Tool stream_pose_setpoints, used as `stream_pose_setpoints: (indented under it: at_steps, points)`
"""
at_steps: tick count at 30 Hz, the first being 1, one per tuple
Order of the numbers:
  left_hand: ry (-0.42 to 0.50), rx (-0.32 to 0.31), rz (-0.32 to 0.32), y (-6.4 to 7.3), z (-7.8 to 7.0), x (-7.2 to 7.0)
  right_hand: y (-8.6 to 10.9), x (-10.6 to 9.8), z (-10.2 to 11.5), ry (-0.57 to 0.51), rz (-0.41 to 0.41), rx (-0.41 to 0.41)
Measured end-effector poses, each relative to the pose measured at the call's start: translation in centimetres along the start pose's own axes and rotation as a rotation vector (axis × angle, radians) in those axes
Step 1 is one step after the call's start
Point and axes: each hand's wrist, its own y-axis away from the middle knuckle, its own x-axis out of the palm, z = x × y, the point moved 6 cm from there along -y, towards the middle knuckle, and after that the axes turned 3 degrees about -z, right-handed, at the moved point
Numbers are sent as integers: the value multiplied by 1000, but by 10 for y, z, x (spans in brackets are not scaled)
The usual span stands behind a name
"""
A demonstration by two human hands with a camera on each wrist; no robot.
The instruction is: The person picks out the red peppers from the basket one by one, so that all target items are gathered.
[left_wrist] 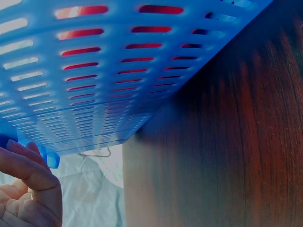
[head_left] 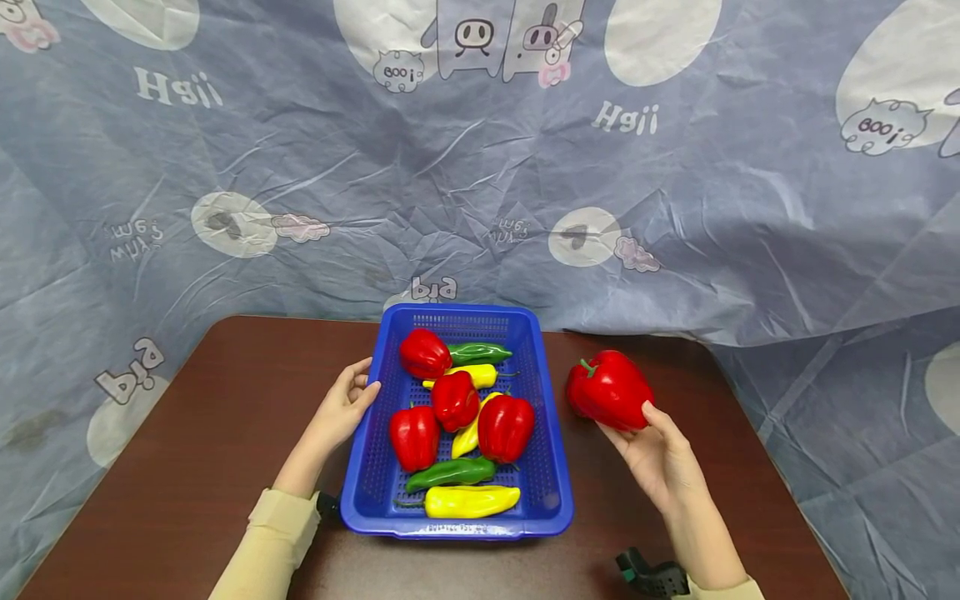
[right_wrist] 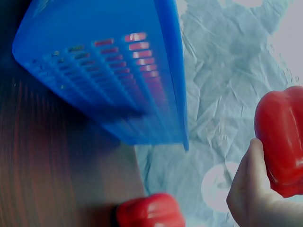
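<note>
My right hand (head_left: 660,462) grips a red bell pepper (head_left: 617,390) with a green stem, raised to the right of a blue plastic basket (head_left: 557,467). A second red bell pepper (right_wrist: 151,211) sits on the table below it, mostly hidden in the head view. At the basket's left side, my left hand (head_left: 347,406) holds the rim, its fingers partly hidden there. Inside lie several red bell peppers (head_left: 415,437), two long green peppers (head_left: 453,473) and three long yellow peppers (head_left: 472,502). The left wrist view shows curled fingers (left_wrist: 35,177) by the slotted basket wall.
The basket stands on a dark brown wooden table (head_left: 247,400). Behind the table hangs a wrinkled grey-blue cloth (head_left: 450,183) with cartoon prints. A black wrist device (head_left: 652,575) shows beside the right wrist.
</note>
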Motion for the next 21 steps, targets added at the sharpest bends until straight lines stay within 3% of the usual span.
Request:
stream_pose_setpoints:
  at_steps: [12, 21]
  points:
    - [11, -9, -3, 2, 0, -2, 1, -55, 7, -116, -126, -47]
    - [20, -3, -5, 0, -1, 0, -4, -86, 6, -135, -218, -13]
